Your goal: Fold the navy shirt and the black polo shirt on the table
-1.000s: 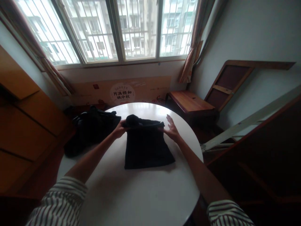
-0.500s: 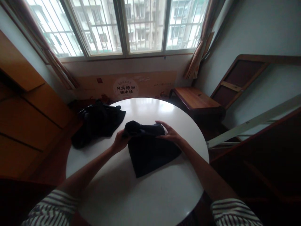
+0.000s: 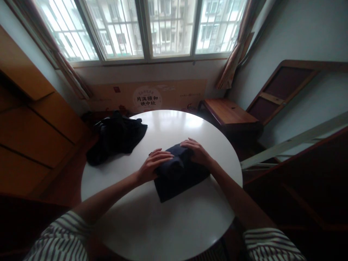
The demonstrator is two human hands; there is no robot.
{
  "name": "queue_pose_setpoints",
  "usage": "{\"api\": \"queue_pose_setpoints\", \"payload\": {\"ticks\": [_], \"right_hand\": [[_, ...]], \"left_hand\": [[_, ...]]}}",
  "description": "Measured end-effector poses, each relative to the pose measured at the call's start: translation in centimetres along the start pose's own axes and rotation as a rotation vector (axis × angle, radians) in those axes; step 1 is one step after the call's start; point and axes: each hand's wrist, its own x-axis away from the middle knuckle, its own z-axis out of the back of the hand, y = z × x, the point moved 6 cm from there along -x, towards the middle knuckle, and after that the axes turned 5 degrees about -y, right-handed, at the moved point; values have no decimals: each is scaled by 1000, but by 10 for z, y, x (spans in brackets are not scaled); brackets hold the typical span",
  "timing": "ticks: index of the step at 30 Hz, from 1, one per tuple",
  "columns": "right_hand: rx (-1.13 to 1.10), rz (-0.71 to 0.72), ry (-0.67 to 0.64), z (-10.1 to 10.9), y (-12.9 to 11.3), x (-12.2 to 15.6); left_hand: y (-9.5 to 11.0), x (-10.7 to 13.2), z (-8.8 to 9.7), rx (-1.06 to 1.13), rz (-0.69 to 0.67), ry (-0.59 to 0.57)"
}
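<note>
A dark navy cloth garment [image 3: 181,177] lies folded into a thick bundle on the round white table [image 3: 190,217]. My left hand [image 3: 153,166] rests flat on its left end, fingers extended and holding nothing. My right hand [image 3: 197,152] lies over its upper right part, fingers slightly curved. Both hands touch only this bundle. A crumpled black garment [image 3: 115,137] sits at the table's far left edge, well apart from my left hand. The bundle's folded layers are partly hidden under my hands.
Striped sleeves [image 3: 58,235] show at the lower corners. Beyond the table's rim stand a low wooden bench [image 3: 230,112], a leaning wooden frame [image 3: 282,90], and a pale beam [image 3: 293,145]. Orange wooden cabinets [image 3: 32,127] stand at left, a printed board [image 3: 146,96] below the barred window.
The garment's upper edge has been folded down, leaving a shorter, thicker bundle. My hands have gone from pinching that edge to lying flat on the bundle. The view has tilted slightly.
</note>
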Motion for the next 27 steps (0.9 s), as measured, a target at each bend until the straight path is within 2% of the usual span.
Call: {"api": "queue_pose_setpoints", "payload": {"ticks": [2,4,7,9,13,16,21,27], "right_hand": [[24,48,-64,10,-10,-2],[81,91,-146,18,-23,-2],[196,149,-265,21,-43,4],[266,169,-304,19,-52,14],[344,173,-328,8,-52,42],[314,180,-355,1,-43,62],[164,123,-361,2,-28,74],[-27,75,-238,18,-33,61]], "left_hand": [[12,11,-12,-135,-18,-158],[18,24,-21,-288,24,-278],[19,39,-29,-441,104,-409],[20,46,-29,-473,81,-451],[20,54,-21,-461,-37,-451],[20,57,-21,-446,-60,-534],[26,52,-31,-362,75,-684],[42,41,-28,-182,226,-771]]}}
